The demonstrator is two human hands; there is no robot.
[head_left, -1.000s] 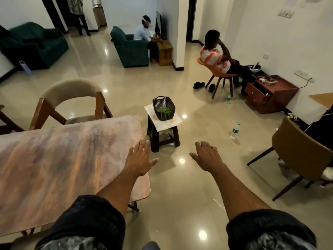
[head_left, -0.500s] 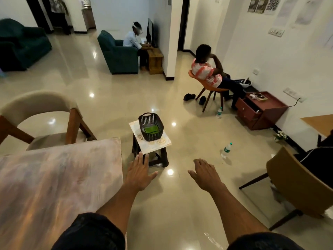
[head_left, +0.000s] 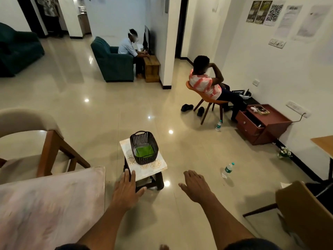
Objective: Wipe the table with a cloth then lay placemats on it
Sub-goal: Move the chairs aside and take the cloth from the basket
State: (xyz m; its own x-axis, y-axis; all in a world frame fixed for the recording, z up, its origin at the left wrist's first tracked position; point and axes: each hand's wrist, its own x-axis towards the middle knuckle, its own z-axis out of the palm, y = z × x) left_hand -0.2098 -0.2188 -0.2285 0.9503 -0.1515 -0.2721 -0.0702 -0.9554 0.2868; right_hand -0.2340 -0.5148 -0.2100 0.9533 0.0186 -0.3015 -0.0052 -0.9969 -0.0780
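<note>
1. The surface [head_left: 50, 204], pinkish and marbled, fills the lower left.
2. A small stool [head_left: 144, 168] stands off its corner, carrying a black basket [head_left: 144, 141].
3. Green cloth [head_left: 145, 151] lies inside the basket.
4. Left hand [head_left: 126, 190] and right hand [head_left: 195, 186] reach forward, fingers straight, holding nothing.

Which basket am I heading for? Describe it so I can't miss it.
Just past the dining table's far corner stands a small white-topped stool. The basket sits on it: dark, slatted plastic with handles, the only container there, with folded green cloth inside.
</note>
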